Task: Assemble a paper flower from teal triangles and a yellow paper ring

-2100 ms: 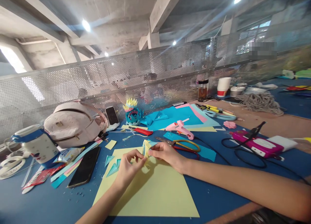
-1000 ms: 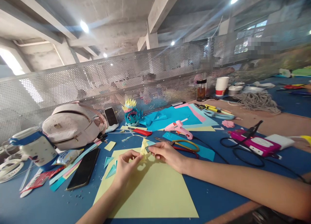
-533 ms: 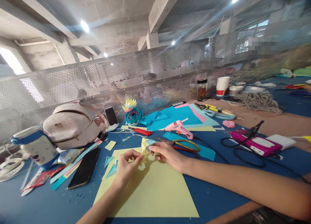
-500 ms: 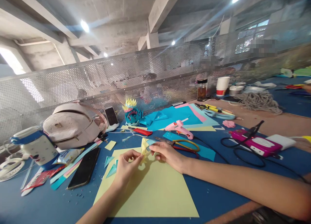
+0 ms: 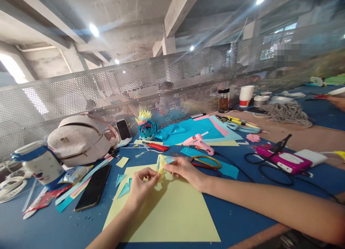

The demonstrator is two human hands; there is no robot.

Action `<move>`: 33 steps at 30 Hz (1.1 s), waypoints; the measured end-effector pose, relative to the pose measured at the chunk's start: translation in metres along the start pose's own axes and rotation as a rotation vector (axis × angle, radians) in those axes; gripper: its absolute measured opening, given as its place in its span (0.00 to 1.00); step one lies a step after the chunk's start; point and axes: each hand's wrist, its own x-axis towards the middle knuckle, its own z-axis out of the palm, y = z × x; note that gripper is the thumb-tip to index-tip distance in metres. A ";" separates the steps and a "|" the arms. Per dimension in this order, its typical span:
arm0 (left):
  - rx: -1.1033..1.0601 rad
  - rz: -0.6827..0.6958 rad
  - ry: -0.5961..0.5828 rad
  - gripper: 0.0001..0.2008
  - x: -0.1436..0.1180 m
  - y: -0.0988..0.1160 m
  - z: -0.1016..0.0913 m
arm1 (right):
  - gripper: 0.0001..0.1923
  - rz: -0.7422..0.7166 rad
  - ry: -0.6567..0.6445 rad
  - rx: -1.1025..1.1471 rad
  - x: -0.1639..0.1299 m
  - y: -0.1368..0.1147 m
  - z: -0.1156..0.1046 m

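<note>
My left hand (image 5: 144, 182) pinches a folded yellow paper piece (image 5: 161, 164) between thumb and fingers, above a large yellow paper sheet (image 5: 178, 213). From the right, my right hand (image 5: 184, 171) is closed on a small light-blue folded paper triangle (image 5: 169, 159), held against the yellow piece. How the two papers join is hidden by my fingers. Several loose blue paper triangles (image 5: 124, 190) lie just left of my left hand. Behind my right hand rest scissors (image 5: 206, 162) with yellow and red handles.
A pink glue gun (image 5: 198, 141) and a red utility knife (image 5: 158, 146) lie beyond my hands. Farther back stands a folded-paper model (image 5: 147, 126). To the left are a black phone (image 5: 93, 188), a pink backpack (image 5: 81, 139) and a mug (image 5: 44, 166); a magenta power strip (image 5: 285, 161) lies right.
My right hand has shifted slightly left, bringing the blue triangle closer against the yellow piece. The yellow piece has turned a little. At far right, another person's hand has moved.
</note>
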 end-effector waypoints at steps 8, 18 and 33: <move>0.147 0.099 0.010 0.07 -0.003 0.003 0.002 | 0.21 0.046 0.040 0.048 0.002 0.007 0.000; 0.151 0.280 0.117 0.08 -0.014 0.008 0.007 | 0.19 0.030 -0.057 0.165 -0.002 0.008 0.002; 0.900 1.069 0.228 0.04 -0.021 0.024 -0.027 | 0.16 -0.090 -0.353 0.254 0.003 0.011 -0.001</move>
